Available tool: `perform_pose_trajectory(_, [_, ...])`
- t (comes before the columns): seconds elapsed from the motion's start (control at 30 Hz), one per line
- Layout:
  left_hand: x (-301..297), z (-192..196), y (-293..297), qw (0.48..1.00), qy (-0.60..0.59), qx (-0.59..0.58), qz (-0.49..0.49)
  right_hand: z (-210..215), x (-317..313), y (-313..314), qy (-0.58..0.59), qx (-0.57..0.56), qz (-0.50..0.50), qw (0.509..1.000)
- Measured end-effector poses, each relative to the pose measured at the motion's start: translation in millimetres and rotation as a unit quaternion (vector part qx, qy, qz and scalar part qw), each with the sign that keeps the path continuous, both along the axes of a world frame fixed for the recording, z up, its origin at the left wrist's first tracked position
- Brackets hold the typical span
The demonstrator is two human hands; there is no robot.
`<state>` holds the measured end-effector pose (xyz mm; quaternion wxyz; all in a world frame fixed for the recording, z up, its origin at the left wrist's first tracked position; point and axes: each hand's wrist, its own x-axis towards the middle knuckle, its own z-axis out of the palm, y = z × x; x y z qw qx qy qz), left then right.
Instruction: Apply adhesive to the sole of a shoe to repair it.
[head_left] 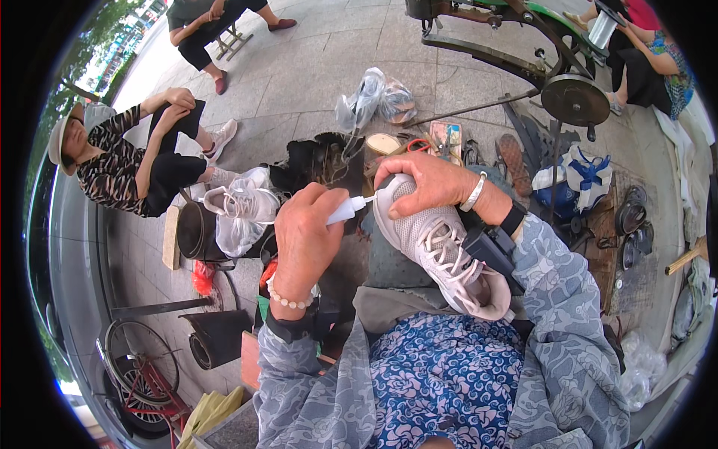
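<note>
Left fingers (327, 200) gripping smooth white tube (342, 212) (tapered nozzle (361, 202)), right fingers (407, 163) clasping rounded mesh sneaker (431, 232)

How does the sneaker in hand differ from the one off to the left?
The held sneaker is gripped by the right hand; the left-side sneaker sits aside, unheld. The nozzle of the white tube is at or very near the held sneaker's toe, but away from the left-side sneaker. The held sneaker appears larger in view than the left-side sneaker. Both are pale and laced.
</note>
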<state>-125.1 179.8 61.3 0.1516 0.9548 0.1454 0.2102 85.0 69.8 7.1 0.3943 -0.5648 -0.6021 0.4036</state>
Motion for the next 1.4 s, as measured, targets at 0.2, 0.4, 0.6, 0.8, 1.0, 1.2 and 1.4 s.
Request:
perform_pose_trajectory(0.2, [-3.5,-3.9,-7.4,0.999,0.001,-0.026,0.029,0.3,0.5,-0.2,0.018,-0.007,0.002,1.0])
perform_pose_trajectory(0.4, [-6.0,-8.7,-8.1,0.998,-0.002,-0.042,0.035,-3.1,1.0,0.7,0.011,0.02,-0.008,1.0])
perform_pose_trajectory(0.6, [-5.9,-10.7,-6.1,0.999,-0.021,-0.033,0.028,3.4,-0.8,-0.4,0.038,-0.014,-0.004,0.999])
perform_pose_trajectory(0.8, [-4.1,-11.3,-4.6,0.999,-0.04,-0.016,0.019,3.7,-0.5,-1.1,0.04,-0.009,-0.007,0.999])
perform_pose_trajectory(1.0, [-2.8,-11.7,-2.7,0.999,-0.045,0.005,0.02,2.2,-0.4,-0.1,0.024,-0.019,-0.003,1.0])
perform_pose_trajectory(1.2, [-1.5,-9.7,-3.0,0.999,-0.049,0.003,0.016,1.6,-1.2,0.2,0.027,-0.02,-0.004,0.999])
perform_pose_trajectory(1.4, [-4.8,-13.5,-9.1,0.999,-0.035,-0.007,0.015,0.3,3.2,-2.8,0.051,-0.014,-0.005,0.999])
